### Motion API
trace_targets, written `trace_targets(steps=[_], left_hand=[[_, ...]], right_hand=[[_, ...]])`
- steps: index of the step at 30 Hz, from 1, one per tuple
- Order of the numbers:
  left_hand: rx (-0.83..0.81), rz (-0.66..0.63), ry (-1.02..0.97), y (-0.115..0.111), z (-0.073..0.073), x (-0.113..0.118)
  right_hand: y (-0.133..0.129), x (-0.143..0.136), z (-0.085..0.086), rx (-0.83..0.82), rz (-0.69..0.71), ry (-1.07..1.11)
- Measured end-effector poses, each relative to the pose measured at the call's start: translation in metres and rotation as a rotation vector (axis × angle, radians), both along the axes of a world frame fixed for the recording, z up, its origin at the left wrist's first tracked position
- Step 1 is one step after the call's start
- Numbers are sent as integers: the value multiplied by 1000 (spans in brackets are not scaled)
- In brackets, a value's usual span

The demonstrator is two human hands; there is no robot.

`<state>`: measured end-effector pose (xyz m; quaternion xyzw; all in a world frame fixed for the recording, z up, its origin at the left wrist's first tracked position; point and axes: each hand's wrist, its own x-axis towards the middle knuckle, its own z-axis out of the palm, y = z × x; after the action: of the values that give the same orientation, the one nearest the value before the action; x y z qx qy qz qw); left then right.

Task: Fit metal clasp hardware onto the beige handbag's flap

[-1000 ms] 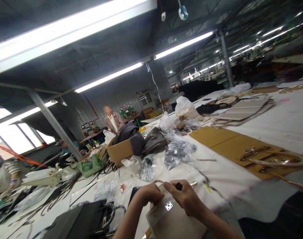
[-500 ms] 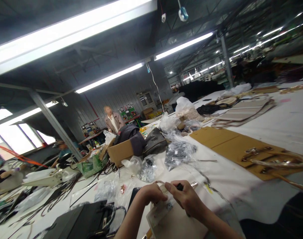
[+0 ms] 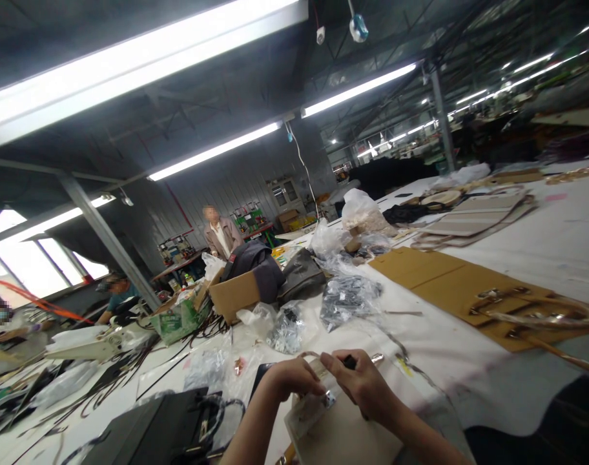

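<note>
A pale beige bag [image 3: 347,436] with a clear plastic film over one corner lies at the bottom middle, close to me. My left hand [image 3: 297,378] has its fingers bent and pressed onto the bag's upper edge, beside a small shiny metal fitting [image 3: 329,399]. My right hand [image 3: 362,384] is closed around a tool with a black handle [image 3: 349,363]; the handle's end pokes out by the thumb, and its working end is hidden. Both hands nearly touch over the bag. A curved strap [image 3: 310,354] shows just beyond the fingertips.
Black bags [image 3: 149,429] lie at left. Bagged metal parts [image 3: 287,329] and a bag of dark pieces [image 3: 350,297] sit ahead, before a cardboard box [image 3: 236,296]. Tan panels [image 3: 434,278] with wrapped handles lie at right. A person [image 3: 221,236] stands beyond; others sit left.
Both hands stay in nearly the same place. The left fingers have shifted slightly, and the metal fitting shows more brightly. At far left a seated person's arms have moved.
</note>
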<state>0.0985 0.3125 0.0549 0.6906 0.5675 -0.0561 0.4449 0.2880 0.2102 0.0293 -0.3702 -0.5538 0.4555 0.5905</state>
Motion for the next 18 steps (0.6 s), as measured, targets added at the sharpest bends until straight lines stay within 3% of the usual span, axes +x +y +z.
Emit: trace_targets(steps=[6, 12, 15, 18], left_hand=[[-100, 33, -42, 9, -6, -8], [-42, -2, 101, 0, 15, 7], [-14, 29, 55, -6, 25, 11], [-5, 76, 6, -9, 25, 9]], right_hand=[[2, -1, -2, -21, -7, 20], [2, -1, -4, -9, -4, 6], [2, 1, -3, 0, -2, 12], [4, 2, -3, -4, 12, 32]])
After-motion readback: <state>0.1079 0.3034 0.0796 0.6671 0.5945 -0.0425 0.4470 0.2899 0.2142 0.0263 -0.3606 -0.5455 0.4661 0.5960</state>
